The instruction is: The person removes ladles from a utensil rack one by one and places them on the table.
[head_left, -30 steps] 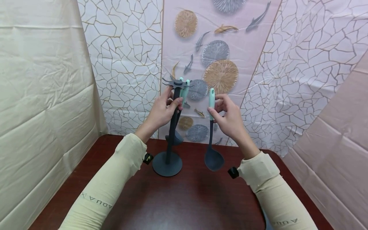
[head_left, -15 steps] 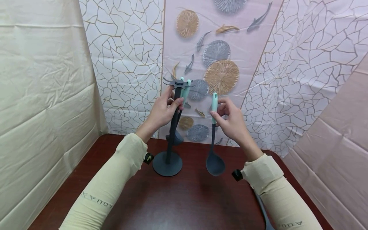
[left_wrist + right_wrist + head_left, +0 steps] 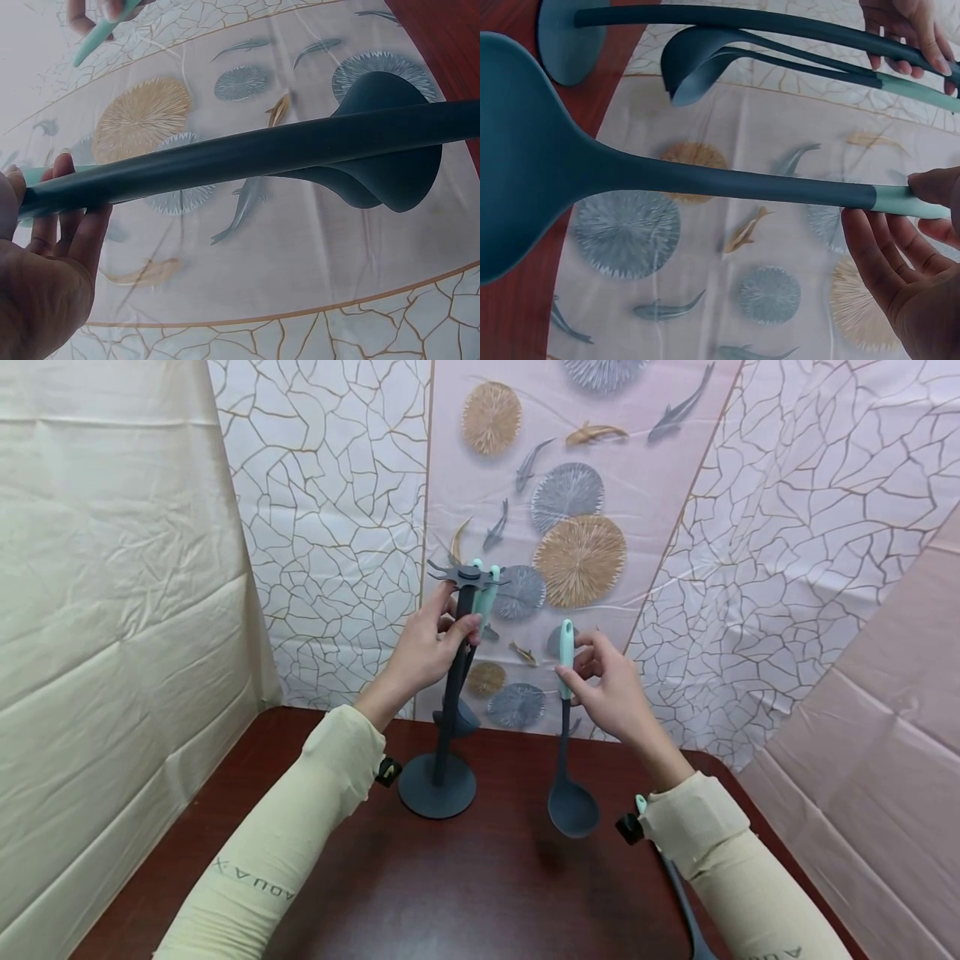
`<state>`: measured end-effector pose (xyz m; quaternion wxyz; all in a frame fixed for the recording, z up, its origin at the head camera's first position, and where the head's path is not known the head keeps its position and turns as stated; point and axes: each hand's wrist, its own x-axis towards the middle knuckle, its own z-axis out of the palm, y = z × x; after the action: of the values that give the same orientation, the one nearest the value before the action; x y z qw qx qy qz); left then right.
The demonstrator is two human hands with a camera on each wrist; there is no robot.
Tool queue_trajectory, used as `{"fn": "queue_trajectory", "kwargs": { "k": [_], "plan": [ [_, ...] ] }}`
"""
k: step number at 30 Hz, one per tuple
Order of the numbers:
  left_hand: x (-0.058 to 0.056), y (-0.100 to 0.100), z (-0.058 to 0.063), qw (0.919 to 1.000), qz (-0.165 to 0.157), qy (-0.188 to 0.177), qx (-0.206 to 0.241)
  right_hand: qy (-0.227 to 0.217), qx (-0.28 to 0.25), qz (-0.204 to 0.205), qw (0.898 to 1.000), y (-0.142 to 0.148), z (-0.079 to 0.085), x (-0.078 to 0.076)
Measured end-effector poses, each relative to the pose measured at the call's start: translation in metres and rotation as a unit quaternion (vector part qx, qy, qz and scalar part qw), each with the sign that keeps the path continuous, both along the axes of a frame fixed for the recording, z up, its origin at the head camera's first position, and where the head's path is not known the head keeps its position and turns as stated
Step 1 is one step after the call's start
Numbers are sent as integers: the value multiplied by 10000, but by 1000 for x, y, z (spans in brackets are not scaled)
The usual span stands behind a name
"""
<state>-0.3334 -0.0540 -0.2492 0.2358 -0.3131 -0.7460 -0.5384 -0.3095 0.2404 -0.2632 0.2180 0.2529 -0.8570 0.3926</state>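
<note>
My left hand [image 3: 431,647] grips the upper pole of a dark utensil stand [image 3: 437,793], close under its hooked top. Beside the pole hang two dark utensils [image 3: 697,67] with mint handles [image 3: 486,602] and curved bowls, partly hidden by pole and hand in the head view. To the right, my right hand [image 3: 603,681] pinches a dark ladle [image 3: 573,810] by its mint handle [image 3: 892,201], thumb in front and fingers behind. The ladle hangs upright, bowl down, over the table and apart from the stand.
Another long dark utensil [image 3: 682,893] with a mint tip lies on the red-brown table [image 3: 465,893], partly under the right forearm; its lower end is cut off by the frame. Patterned cloth [image 3: 337,527] hangs behind the table, with more fabric along both sides.
My right hand and the ladle have moved down, to the right and away from the stand. The left hand keeps its grip. More of the lying utensil shows beside the right sleeve.
</note>
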Motion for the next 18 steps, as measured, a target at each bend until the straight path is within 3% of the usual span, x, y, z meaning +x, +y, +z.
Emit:
{"fn": "queue_trajectory", "kwargs": {
  "k": [18],
  "plan": [
    [-1,0,-1,10000,36,73,27,-147,128,-178,9997,20,-15,-3]
  ]
}}
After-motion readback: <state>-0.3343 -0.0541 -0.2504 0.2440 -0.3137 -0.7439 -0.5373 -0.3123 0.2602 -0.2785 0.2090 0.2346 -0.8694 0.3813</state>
